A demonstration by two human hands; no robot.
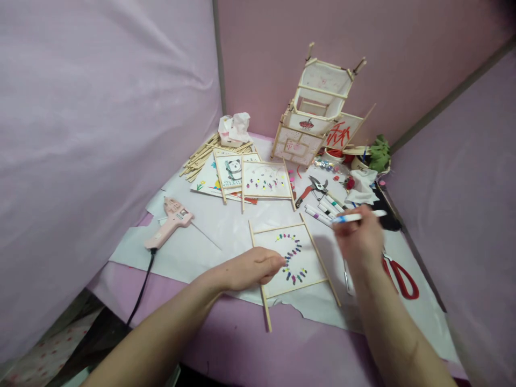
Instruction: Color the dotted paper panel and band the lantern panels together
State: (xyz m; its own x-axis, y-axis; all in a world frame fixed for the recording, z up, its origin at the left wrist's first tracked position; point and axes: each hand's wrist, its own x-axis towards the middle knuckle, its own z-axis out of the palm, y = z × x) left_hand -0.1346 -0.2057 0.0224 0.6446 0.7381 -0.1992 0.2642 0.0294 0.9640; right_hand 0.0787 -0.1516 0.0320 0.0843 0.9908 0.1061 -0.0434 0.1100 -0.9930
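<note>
My right hand (pixel 362 239) is raised over the right part of the table, its fingers closed round a white marker (pixel 374 213) whose blue end points left. Below and left of it lies a picture panel (pixel 266 242), white paper in a frame of thin wooden sticks, with a curved row of coloured dashes. Over the panel's left side rests my left hand (pixel 256 267), fingers curled in and thumb pressed against them; whatever they hold, if anything, is hidden. Several more markers (pixel 318 215) lie behind my right hand.
A pink glue gun (pixel 171 220) with a black cord lies left. Behind are a dotted panel (pixel 266 181), a panda panel (pixel 231 171), a bundle of sticks (pixel 197 158) and a tall stick-framed structure (pixel 300 134). Pruning shears (pixel 316 185) and red-handled scissors (pixel 409 282) lie right.
</note>
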